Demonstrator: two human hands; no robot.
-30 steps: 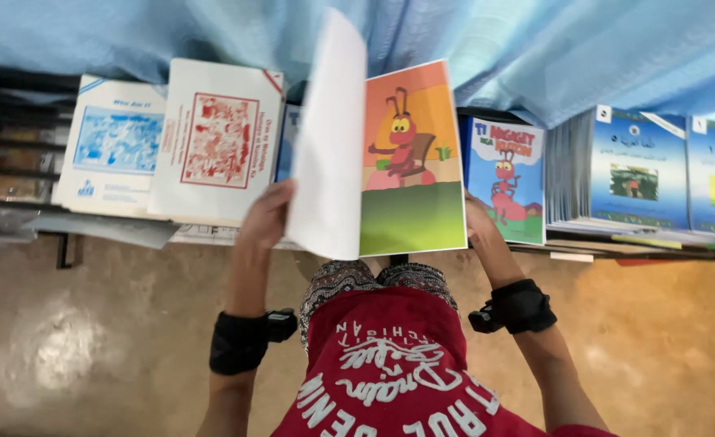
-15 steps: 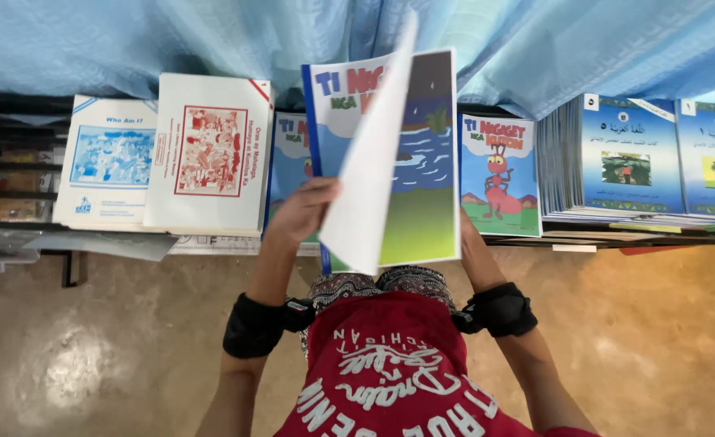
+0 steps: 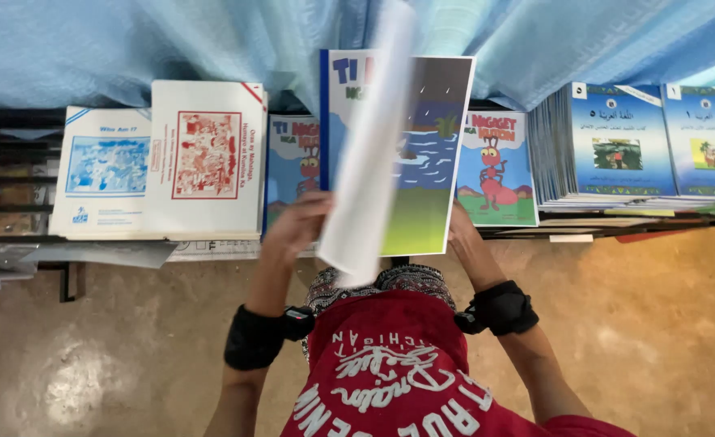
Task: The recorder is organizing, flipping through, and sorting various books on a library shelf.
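So the white page [image 3: 367, 154] mid-flip is just a motion-blurred strip, and it covers most of the title and the middle of the picture book [image 3: 422, 162]. What shows beside it is a glossy illustration: dark rainy sky, blue waves, green grass at the bottom. The book is a thin, flat paperback held upright, long axis running top to bottom, open face toward the camera, in front of the shelf [image 3: 535, 231].

The left hand [image 3: 302, 222] is blurry too. It sits at the lower left of the book, and I honestly cannot tell whether the fingers are spread or pinching the page. The right hand [image 3: 458, 231] is mostly hidden behind the lower right edge, thumb side showing, fingers wrapped out of sight behind the cover.

Just left of the left fingers leans a white booklet with a red drawing [image 3: 205, 158]. Right of the right fingers stands a red ant book [image 3: 496, 170], partly hidden. Black bands [image 3: 499, 307] circle both wrists.
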